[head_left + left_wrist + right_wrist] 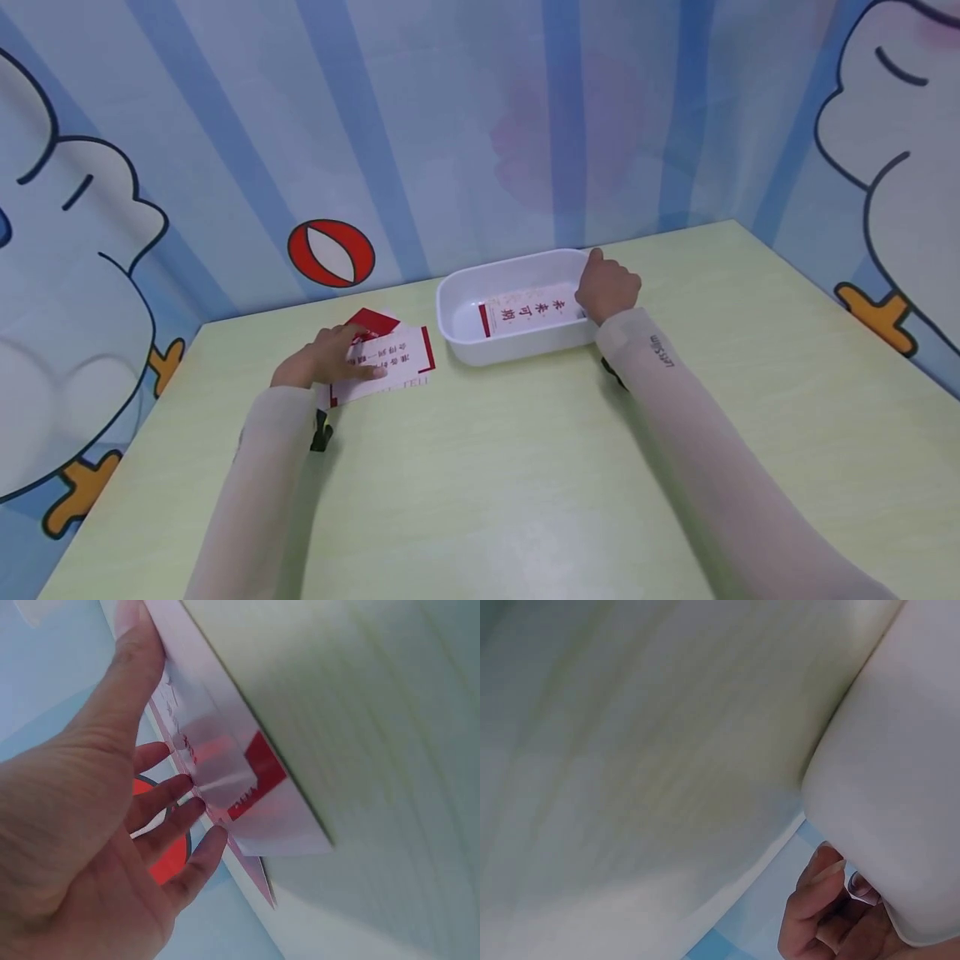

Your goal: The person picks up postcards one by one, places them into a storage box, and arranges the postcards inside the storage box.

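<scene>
My left hand [326,357] lies over a loose stack of white and red printed cards [401,350] on the table. In the left wrist view its thumb [129,652] touches one side of the cards [217,761], and the spread, slightly bent fingers [176,817] reach the other side. My right hand [606,285] grips the right end of a white plastic tray [517,343]. Curled fingers [817,900] show beside the tray wall [900,772] in the right wrist view. Inside the tray lies a white card [528,311] with red characters and a red stripe.
The pale wood-grain table [510,475] meets a blue striped backdrop [450,125] behind the tray. Printed cartoon figures and a red ball [303,254] decorate the backdrop. The tray stands close to the table's back edge, right of the cards.
</scene>
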A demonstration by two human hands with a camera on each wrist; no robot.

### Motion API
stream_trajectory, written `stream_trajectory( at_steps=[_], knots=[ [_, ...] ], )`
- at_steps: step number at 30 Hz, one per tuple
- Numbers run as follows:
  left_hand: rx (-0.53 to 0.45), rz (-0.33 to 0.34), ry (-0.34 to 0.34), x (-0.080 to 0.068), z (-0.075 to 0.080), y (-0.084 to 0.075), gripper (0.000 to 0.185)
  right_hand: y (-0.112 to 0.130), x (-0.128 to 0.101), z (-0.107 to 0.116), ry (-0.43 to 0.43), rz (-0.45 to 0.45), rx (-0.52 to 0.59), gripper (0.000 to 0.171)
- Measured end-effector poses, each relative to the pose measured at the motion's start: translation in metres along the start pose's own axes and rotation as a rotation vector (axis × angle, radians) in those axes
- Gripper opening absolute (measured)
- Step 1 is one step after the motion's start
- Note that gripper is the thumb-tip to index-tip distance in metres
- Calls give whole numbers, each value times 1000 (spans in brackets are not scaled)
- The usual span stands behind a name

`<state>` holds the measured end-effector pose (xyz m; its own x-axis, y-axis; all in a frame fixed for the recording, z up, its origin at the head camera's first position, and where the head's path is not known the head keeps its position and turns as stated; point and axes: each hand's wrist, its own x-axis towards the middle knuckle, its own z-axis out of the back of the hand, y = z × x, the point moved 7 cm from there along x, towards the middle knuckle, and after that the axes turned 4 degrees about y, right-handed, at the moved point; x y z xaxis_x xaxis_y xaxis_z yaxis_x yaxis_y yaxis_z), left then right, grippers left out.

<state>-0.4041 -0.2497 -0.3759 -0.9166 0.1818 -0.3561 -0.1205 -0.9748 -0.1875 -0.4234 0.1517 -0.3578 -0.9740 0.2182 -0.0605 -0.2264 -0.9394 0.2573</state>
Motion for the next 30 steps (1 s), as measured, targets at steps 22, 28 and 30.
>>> stream_trajectory(
  at_steps=[22, 28, 30],
  knots=[
    [-45, -127, -82, 5, 5, -7, 80, -1, 1, -1, -1, -3, 5, 53],
    [-53, -102, -147, 7, 10, -7, 85, -1, 3, -3, -13, -6, -1, 52],
    [-41, -91, -170, 9, 12, -7, 86, -2, 4, -2, -20, -6, 0, 52]
  ],
)
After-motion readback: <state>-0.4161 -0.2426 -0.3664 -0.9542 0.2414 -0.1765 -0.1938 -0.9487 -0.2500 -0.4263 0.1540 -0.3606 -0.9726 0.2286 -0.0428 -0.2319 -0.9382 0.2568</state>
